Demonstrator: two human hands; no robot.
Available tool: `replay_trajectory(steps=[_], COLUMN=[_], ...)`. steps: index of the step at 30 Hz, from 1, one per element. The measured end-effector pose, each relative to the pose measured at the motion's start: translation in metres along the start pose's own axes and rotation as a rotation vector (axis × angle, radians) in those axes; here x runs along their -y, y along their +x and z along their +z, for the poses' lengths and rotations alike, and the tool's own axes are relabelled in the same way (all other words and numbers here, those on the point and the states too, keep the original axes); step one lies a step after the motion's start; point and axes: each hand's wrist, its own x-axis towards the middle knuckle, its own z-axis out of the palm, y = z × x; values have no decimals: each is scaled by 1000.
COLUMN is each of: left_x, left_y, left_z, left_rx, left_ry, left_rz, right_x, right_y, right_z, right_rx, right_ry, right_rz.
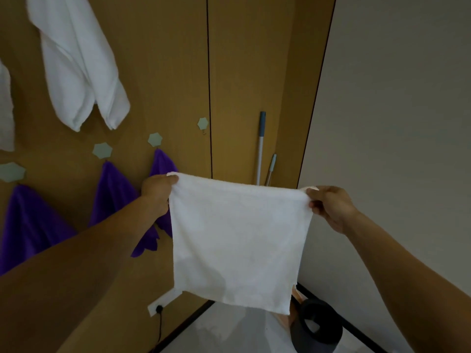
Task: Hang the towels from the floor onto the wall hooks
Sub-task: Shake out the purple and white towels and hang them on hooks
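Both hands, left hand (157,193) and right hand (331,206), pinch the white towel (237,240) by its top corners, spread before the wall near the free hook (203,123). Soft, light, limp; a corner suits hooking.

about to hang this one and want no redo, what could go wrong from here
The white towel is stretched flat between left hand and right hand; laid that way over the small free hook, it may slide off. Reaching there, it could brush the nearest purple towel off its hook or tip the leaning mop handles.
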Motion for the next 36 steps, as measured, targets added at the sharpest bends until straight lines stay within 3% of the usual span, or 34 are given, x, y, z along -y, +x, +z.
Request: replay_trajectory(steps=[5,10,13,18,21,24,27,29,33,36], left_x=[-3,-13,-16,-26,-35,-43,-54,-62,-81,-98], left_y=[-2,-10,-18,-34,-39,-42,-43,-43,-41,-25], left_z=[1,7,13,16,17,22,27,34,55,59], left_rx=[-29,32,67,205,219,205,171,35,-233,-252], left_ry=[-21,1,147,476,733,827,764,684,314,87], left_rz=[31,45,64,118,187,281,387,499,609,619], right_x=[5,16,20,31,42,50,59,66,85,106], right_y=[14,26,38,61,70,76,81,83,87,93], right_z=[-1,1,4,8,10,14,26,40,85,124], right_rx=[-14,108,155,64,54,12,-36,-1,29,58], right_ry=[-71,-287,-458,-660,-692,-627,-575,-402,-66,5], right_rz=[-89,-151,-190,-299,-305,-326,-458,-456,-422,-404])
